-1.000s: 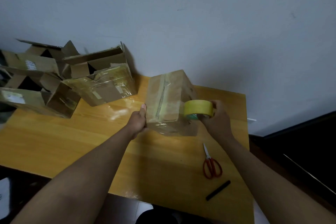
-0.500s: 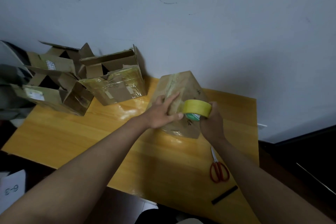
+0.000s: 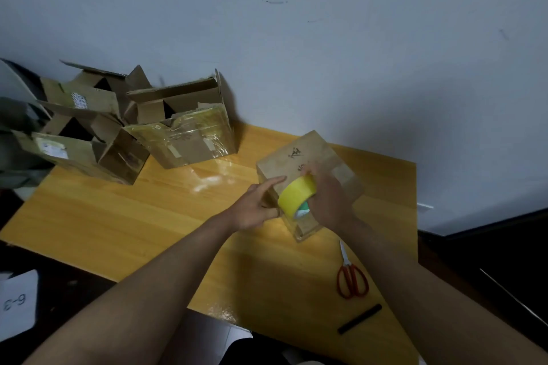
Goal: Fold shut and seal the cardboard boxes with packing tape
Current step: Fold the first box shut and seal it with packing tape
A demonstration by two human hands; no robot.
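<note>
A closed cardboard box (image 3: 299,154) with dark writing on its top stands tilted on the wooden table (image 3: 124,216). My right hand (image 3: 332,201) grips a yellow roll of packing tape (image 3: 296,194) held against the box's near side. My left hand (image 3: 258,206) touches the box's left near edge beside the roll, its forefinger stretched out along the cardboard. The box's near face is mostly hidden behind both hands and the roll.
Several open cardboard boxes (image 3: 184,127) are piled at the table's back left against the wall. Red-handled scissors (image 3: 351,275) and a black marker (image 3: 359,318) lie near the table's front right. A white sheet marked 6-3 (image 3: 16,302) lies on the floor at left.
The box has been turned so its written face shows on top. My right hand tilted the tape roll and moved it across the near side; my left hand slid down to the box's edge.
</note>
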